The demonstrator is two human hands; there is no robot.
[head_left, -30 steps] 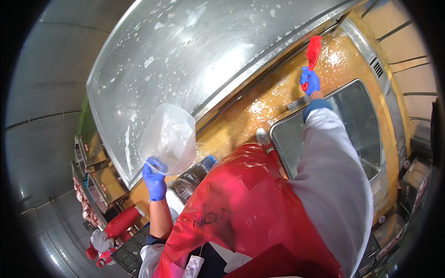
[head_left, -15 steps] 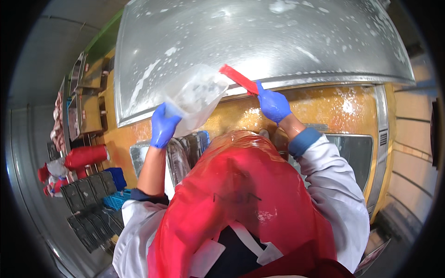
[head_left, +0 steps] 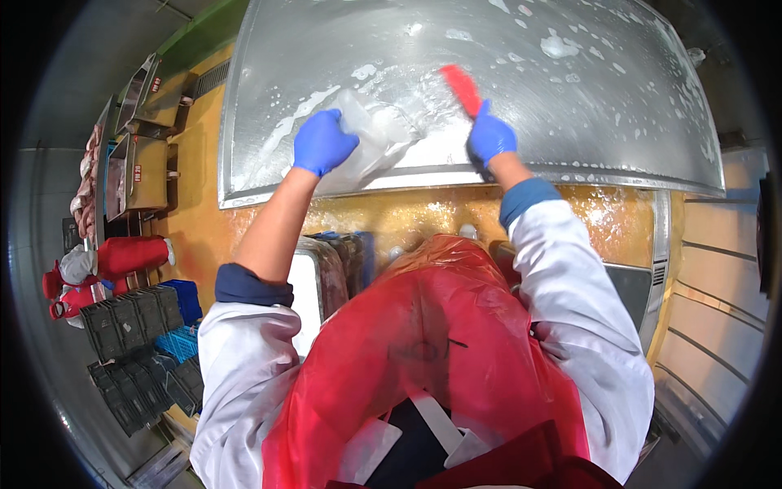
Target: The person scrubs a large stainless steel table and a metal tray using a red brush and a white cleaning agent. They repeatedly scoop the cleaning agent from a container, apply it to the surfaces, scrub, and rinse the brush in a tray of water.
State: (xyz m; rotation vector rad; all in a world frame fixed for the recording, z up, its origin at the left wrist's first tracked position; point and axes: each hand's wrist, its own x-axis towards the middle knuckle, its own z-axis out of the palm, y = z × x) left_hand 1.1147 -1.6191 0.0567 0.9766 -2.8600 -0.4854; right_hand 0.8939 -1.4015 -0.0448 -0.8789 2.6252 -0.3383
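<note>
My left hand (head_left: 324, 143), in a blue glove, grips the rim of a translucent plastic tub (head_left: 365, 130). The tub is tipped over the near part of a wide stainless steel table (head_left: 603, 122), and water spreads from its mouth across the metal. In my blue-gloved right hand (head_left: 492, 137) is a red brush (head_left: 463, 88), its far end blurred by motion just above or on the wet tabletop. Patches of white foam (head_left: 559, 44) dot the surface. The underside of the brush is hidden.
Wet yellow floor (head_left: 423, 210) lies between the table and my red apron. Plastic-wrapped crates (head_left: 338, 261) stand by my left leg. Farther left are stacked dark crates (head_left: 134, 322), a person in red (head_left: 130, 259), and steel bins (head_left: 147, 175).
Both hands have moved forward over the table. The tub has gone from held at the table edge to tipped, with water flowing out. The brush has swung to point farther away.
</note>
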